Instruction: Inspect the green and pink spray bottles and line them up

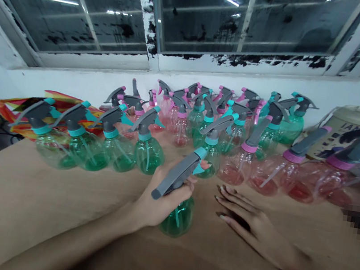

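My left hand is wrapped round the neck of a green spray bottle with a grey and turquoise spray head. The bottle is near the middle of the table, with its lower part showing below my fingers. Its collar is hidden by the hand. To the right, my right hand rests with fingers stretched out and spread, holding nothing. Just beyond its fingertips stands a pink spray bottle with a pink collar. Another green spray bottle stands behind my left hand.
Several green and pink spray bottles crowd the back of the wooden table. A red and yellow plastic bag lies at the back left. A large cream jug stands at the right, before the white wall under the windows.
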A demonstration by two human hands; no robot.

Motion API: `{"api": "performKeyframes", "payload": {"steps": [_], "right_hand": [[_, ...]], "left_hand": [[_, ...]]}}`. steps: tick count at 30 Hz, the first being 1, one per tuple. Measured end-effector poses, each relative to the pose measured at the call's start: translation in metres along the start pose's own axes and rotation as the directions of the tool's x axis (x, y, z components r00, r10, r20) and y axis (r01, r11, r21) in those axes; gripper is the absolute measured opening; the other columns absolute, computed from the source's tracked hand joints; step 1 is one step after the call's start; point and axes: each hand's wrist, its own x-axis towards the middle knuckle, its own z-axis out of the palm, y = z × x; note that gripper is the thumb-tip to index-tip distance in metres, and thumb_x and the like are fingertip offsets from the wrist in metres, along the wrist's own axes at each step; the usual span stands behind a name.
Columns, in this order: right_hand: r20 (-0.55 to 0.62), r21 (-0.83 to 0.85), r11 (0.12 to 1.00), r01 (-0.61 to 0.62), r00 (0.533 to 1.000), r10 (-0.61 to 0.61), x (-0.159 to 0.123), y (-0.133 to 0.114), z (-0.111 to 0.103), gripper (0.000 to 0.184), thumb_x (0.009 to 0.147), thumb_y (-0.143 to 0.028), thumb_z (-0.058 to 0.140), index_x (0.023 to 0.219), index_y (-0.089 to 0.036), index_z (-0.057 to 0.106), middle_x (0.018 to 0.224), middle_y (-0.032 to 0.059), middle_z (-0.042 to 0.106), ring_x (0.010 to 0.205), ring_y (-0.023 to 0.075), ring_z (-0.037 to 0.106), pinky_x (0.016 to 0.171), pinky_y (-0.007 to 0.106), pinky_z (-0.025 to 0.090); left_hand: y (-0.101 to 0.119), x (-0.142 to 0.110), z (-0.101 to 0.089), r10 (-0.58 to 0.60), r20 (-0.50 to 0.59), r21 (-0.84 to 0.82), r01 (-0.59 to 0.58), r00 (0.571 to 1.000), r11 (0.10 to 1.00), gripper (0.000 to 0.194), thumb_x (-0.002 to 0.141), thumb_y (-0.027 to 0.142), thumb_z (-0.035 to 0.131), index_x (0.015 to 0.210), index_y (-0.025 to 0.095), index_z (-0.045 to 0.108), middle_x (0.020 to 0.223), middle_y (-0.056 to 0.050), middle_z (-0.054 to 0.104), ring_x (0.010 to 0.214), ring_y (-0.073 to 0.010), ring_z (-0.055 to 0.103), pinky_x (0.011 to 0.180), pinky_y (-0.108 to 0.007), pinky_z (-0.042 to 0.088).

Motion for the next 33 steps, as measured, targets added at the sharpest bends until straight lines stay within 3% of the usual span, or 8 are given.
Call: {"api": "performKeyframes", "payload": {"steps": [6, 13, 20, 26, 33], "right_hand": [[0.008, -0.015, 1.000, 0.002, 1.000, -0.002, -0.0004, 0.0010, 0.0015, 0.042, 0.090, -0.038, 0.045, 0.130, -0.027, 0.047, 0.140, -0.0005, 0.041, 0.130, 0.0213, 0.035, 0.108, 0.044, 0.031], [0.001, -0.010, 1.000, -0.002, 1.000, 0.002, 0.0004, 0.0001, 0.0005, 0.043, 0.090, -0.038, 0.045, 0.131, -0.026, 0.047, 0.141, -0.0002, 0.040, 0.130, 0.0211, 0.034, 0.108, 0.043, 0.031], [0.000, -0.036, 0.999, 0.012, 1.000, -0.012, 0.0002, 0.0025, 0.0031, 0.042, 0.091, -0.038, 0.044, 0.131, -0.026, 0.046, 0.141, -0.0006, 0.040, 0.131, 0.0204, 0.033, 0.108, 0.044, 0.031], [-0.003, -0.032, 0.999, 0.023, 1.000, -0.023, -0.0002, 0.0050, 0.0041, 0.043, 0.090, -0.037, 0.046, 0.131, -0.027, 0.046, 0.141, -0.0004, 0.040, 0.130, 0.0215, 0.034, 0.106, 0.045, 0.033], [0.011, -0.040, 0.999, 0.025, 1.000, -0.024, -0.0002, 0.0053, 0.0032, 0.043, 0.090, -0.037, 0.046, 0.131, -0.027, 0.046, 0.141, -0.0004, 0.040, 0.130, 0.0209, 0.034, 0.107, 0.044, 0.033]], "left_hand": [[-0.0024, 0.0014, -0.0031, -0.003, 0.065, 0.015, 0.002, 0.998, 1.000, 0.019, 0.079, 0.024, 0.053, 0.097, 0.021, 0.059, 0.077, 0.000, 0.062, 0.069, -0.0158, 0.059, 0.064, -0.027, 0.048], [0.0017, 0.0025, -0.0042, 0.060, 0.025, 0.053, -0.062, 0.998, 0.997, 0.013, 0.079, 0.022, 0.051, 0.088, 0.021, 0.060, 0.074, 0.001, 0.058, 0.065, -0.0141, 0.054, 0.065, -0.027, 0.046], [0.0055, 0.0015, -0.0010, 0.052, -0.011, 0.064, -0.052, 0.999, 0.997, 0.028, 0.074, 0.017, 0.051, 0.099, 0.022, 0.061, 0.075, 0.001, 0.059, 0.058, -0.0129, 0.050, 0.053, -0.025, 0.045], [0.0063, -0.0019, 0.0031, 0.042, -0.132, 0.119, -0.026, 0.990, 0.993, 0.013, 0.072, 0.020, 0.050, 0.080, 0.022, 0.060, 0.069, 0.001, 0.060, 0.062, -0.0150, 0.055, 0.061, -0.028, 0.049], [0.0017, -0.0024, 0.0029, 0.011, -0.094, 0.100, -0.001, 0.996, 0.995, 0.015, 0.072, 0.019, 0.050, 0.083, 0.020, 0.060, 0.076, -0.001, 0.065, 0.068, -0.0162, 0.061, 0.065, -0.029, 0.050]]}}
